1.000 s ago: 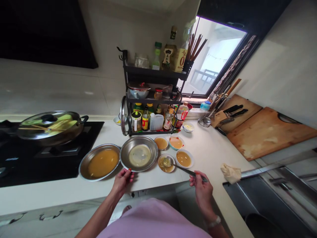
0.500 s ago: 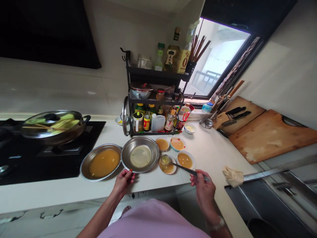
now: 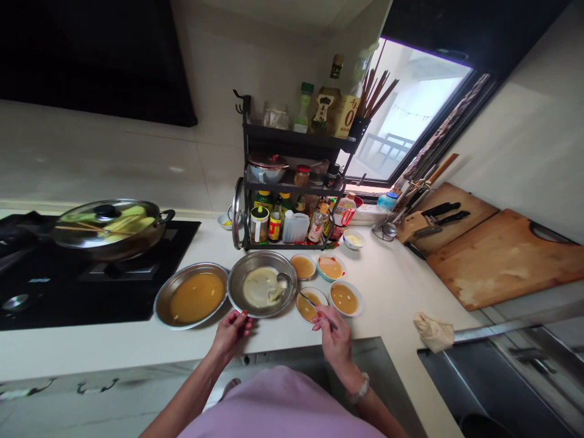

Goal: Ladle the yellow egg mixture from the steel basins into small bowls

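Observation:
My left hand (image 3: 233,331) pinches the near rim of a round metal bowl (image 3: 237,298) that holds a shallow pale liquid. In my right hand (image 3: 335,340) is the handle of a metal ladle (image 3: 283,280). The ladle's head is inside that bowl at its right side, with pale yellowish bits by it. Its handle passes over a small bowl of brown liquid (image 3: 306,309). Left of the metal bowl stands a second metal bowl (image 3: 160,304) with brown liquid. More small bowls of brown liquid, such as the white bowl (image 3: 358,304), sit to the right.
A black rack (image 3: 296,131) with bottles and jars stands behind the bowls. On the stove (image 3: 177,292) at left is a lidded pan (image 3: 109,234). A knife block (image 3: 413,225), a cutting board (image 3: 497,255) and a sink (image 3: 493,389) lie to the right.
My right hand has moved left, carrying the ladle's head from over the small near bowl into the pale liquid of the metal bowl. My left hand stays on the rim.

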Motion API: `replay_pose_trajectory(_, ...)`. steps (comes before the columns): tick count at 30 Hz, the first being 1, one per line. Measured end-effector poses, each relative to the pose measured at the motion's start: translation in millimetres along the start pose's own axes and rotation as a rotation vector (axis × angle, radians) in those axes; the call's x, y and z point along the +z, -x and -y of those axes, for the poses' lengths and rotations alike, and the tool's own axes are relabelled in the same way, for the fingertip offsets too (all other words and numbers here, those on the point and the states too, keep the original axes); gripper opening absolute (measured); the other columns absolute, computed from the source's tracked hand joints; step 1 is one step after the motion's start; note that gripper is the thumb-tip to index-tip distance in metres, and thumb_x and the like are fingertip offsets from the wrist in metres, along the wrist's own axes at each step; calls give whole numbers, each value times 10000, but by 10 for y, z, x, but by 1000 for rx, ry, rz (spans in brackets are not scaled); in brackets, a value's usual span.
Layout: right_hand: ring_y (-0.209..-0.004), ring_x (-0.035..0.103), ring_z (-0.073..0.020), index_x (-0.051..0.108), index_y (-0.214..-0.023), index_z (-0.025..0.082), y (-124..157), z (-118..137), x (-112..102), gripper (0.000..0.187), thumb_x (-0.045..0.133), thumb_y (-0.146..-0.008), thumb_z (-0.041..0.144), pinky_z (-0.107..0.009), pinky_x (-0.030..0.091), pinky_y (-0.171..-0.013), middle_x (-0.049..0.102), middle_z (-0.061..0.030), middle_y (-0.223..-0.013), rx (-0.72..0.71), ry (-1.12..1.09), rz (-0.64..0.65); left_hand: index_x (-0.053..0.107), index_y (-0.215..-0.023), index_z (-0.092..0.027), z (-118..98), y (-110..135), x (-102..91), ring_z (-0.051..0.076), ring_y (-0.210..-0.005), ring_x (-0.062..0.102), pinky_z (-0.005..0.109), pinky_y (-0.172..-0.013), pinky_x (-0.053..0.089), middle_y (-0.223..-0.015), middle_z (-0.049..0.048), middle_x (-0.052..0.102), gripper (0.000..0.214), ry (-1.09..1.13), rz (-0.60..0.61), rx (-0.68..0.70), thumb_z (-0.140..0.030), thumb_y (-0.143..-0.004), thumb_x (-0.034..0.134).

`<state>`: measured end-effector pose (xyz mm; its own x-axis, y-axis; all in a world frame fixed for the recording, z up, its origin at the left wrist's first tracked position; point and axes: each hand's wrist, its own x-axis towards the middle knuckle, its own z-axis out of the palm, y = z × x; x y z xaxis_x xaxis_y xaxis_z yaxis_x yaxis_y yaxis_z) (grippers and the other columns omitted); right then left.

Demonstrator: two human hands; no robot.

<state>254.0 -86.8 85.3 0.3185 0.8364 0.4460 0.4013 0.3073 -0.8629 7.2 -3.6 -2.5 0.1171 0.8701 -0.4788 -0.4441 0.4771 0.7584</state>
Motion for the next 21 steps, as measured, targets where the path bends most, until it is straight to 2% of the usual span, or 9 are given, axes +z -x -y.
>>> replay_pose_trajectory(2,-672,631,-158,668,-964,223,29,12,-36,214,482,-865,262,-287,545,-525,652,-75,-937,-77,42,36,542,-623,-133,-16,14,12,79,-481,565,163,-420,440,-603,21,650,293,4,-5,-5,-272,-609,799)
replay_pose_trajectory(4,-707,631,-168,666,-976,226,43,33,-105,220,479,-866,266,-291,548,-533,648,-82,-953,-82,72,30,534,-615,-135,-39,35,31,82,-480,568,163,-417,438,-601,22,649,280,4,-18,-14,-250,-622,790)
replay_pose_trajectory(11,-540,595,-140,620,-967,182,125,84,-455,268,469,-882,387,-280,534,-547,638,-23,-691,129,133,-232,524,-617,-138,-81,64,72,80,-472,562,163,-414,438,-592,22,647,251,-5,-44,-27,-204,-655,764)
replay_pose_trajectory(16,-541,594,-146,621,-966,171,307,-20,-606,338,487,-864,463,-277,522,-543,649,-37,-700,228,166,-237,526,-628,-140,-65,46,50,77,-467,559,161,-419,439,-596,18,651,243,-16,-47,-25,-198,-656,761)
replay_pose_trajectory(21,-503,586,-161,618,-934,164,425,-100,-578,399,511,-830,533,-283,501,-501,640,-33,-641,327,115,-233,529,-631,-144,-71,46,44,86,-485,576,169,-437,445,-599,13,647,247,-47,-53,-30,-210,-648,766)
